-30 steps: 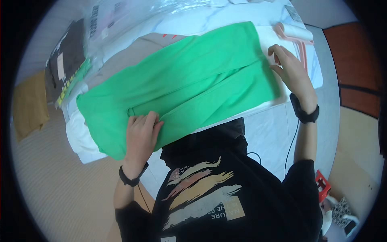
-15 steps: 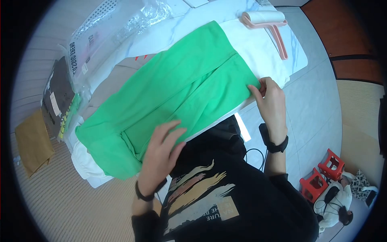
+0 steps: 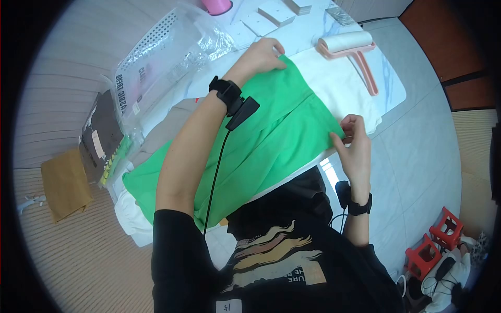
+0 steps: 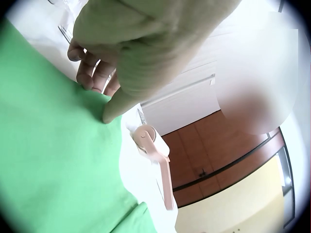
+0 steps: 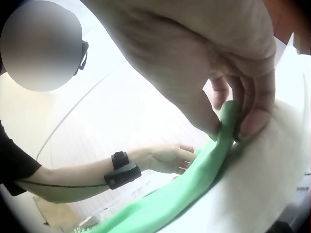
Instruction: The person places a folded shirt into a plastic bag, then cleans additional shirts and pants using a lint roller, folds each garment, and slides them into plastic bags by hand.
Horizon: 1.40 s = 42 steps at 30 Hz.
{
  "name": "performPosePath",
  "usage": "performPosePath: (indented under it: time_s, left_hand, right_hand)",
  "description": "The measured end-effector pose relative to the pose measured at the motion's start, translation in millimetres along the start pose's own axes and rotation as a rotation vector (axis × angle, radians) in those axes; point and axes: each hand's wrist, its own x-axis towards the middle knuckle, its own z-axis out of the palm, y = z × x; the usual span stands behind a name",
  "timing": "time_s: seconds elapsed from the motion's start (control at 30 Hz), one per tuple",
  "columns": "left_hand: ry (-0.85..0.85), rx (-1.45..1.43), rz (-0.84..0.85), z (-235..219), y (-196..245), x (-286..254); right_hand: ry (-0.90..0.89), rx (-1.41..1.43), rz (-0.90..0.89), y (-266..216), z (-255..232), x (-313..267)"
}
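A green garment (image 3: 282, 125), folded into a long piece, lies across white cloth (image 3: 342, 86) on the table. My left hand (image 3: 261, 56) reaches over it and pinches its far right corner, thumb (image 4: 114, 108) on top and fingertips at the edge. At the near right corner my right hand (image 3: 357, 151) pinches the same garment. In the right wrist view the green edge (image 5: 226, 121) stands up between the right thumb and fingers. My left forearm hides part of the garment's middle.
A lint roller (image 3: 347, 44) with a pink handle lies right of the garment. Clear plastic packaging (image 3: 156, 68) spreads at the back left, near a dark packed garment (image 3: 99, 138) and brown cloth (image 3: 65, 182). White stacks (image 3: 276, 13) stand at the back. Red stools (image 3: 424, 255) are on the floor.
My left hand has left the garment's near left part and crossed to the far right corner, taking hold there. The right hand has come down to the near right corner and grips it.
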Motion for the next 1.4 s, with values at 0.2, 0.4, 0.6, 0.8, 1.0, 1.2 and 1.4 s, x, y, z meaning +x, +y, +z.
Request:
performPosePath:
  time_s: [0.2, 0.4, 0.6, 0.8, 1.0, 1.2, 1.4]
  left_hand:
    - [-0.010, 0.093, 0.146, -70.9, 15.8, -54.1]
    - [0.069, 0.300, 0.296, -138.9, -18.1, -218.9]
    - [0.441, 0.690, 0.032, -68.7, -68.9, -342.5]
    - [0.115, -0.516, -0.386, 34.8, 17.4, -449.5]
    - [0.130, -1.373, -0.567, 142.2, 7.2, -430.8]
    - [0.293, -1.698, -0.541, 158.6, 15.3, -427.6]
    - [0.490, -1.750, -0.500, 167.3, 23.9, -427.4]
  right_hand:
    - [0.158, 0.207, -0.369, -28.7, 16.1, -29.5]
    - [-0.574, 0.174, -1.058, -94.8, 37.3, -56.1]
    - [-0.853, 0.149, -1.144, -90.4, 77.4, -91.0]
    - [-0.545, -0.097, -0.597, -87.1, 45.0, -41.7]
    - [-0.676, -0.236, -0.862, -116.5, 111.2, 79.3]
    - [-0.713, -0.360, -0.993, -117.6, 172.1, 114.8]
    - [-0.908, -0.197, -0.705, -125.5, 172.9, 130.3]
